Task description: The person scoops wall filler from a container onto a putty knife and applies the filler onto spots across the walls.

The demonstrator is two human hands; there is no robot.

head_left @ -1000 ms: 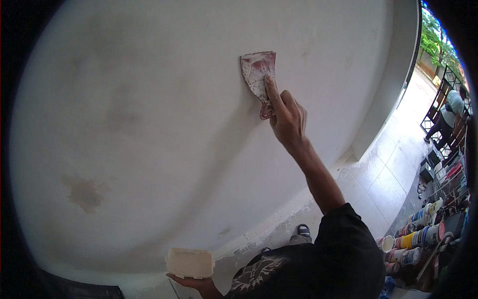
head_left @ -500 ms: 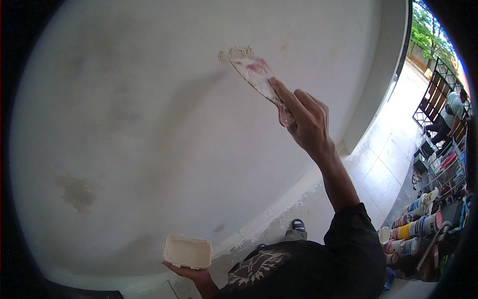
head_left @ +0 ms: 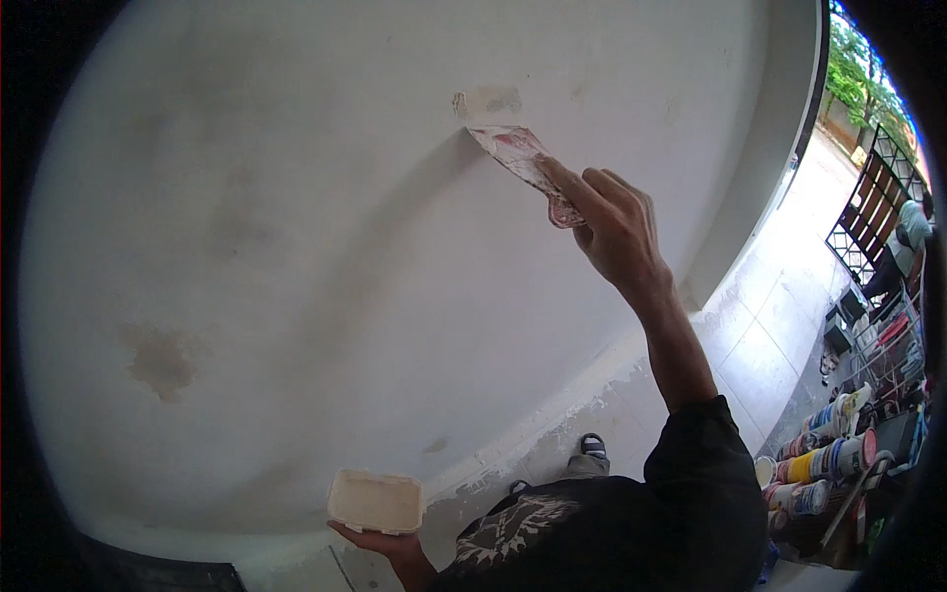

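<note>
My right hand [head_left: 614, 219] grips a putty knife [head_left: 528, 163] by its handle, with the index finger stretched along it. The blade's wide edge rests at the wall [head_left: 414, 247], just under a fresh beige patch of filler [head_left: 490, 102]. The patch looks smoothed flat, with a rougher lump at its left end. Low down, my left hand [head_left: 380, 542] supports a shallow rectangular plastic tub [head_left: 376, 502] from below. Beige paste fills the tub. The left fingers are mostly hidden beneath it.
A dry tan patch [head_left: 161, 363] marks the wall at the left. Along the wall's foot runs a tiled floor [head_left: 764, 331]. Several paint buckets [head_left: 824, 457] stand at the right beside a metal rack [head_left: 878, 365]. Farther back, a person [head_left: 903, 242] is near a gate [head_left: 873, 202].
The putty knife has moved down slightly across the filler. The lumpy filler at its edge is now a flatter, smoother patch. The left hand still holds the tub.
</note>
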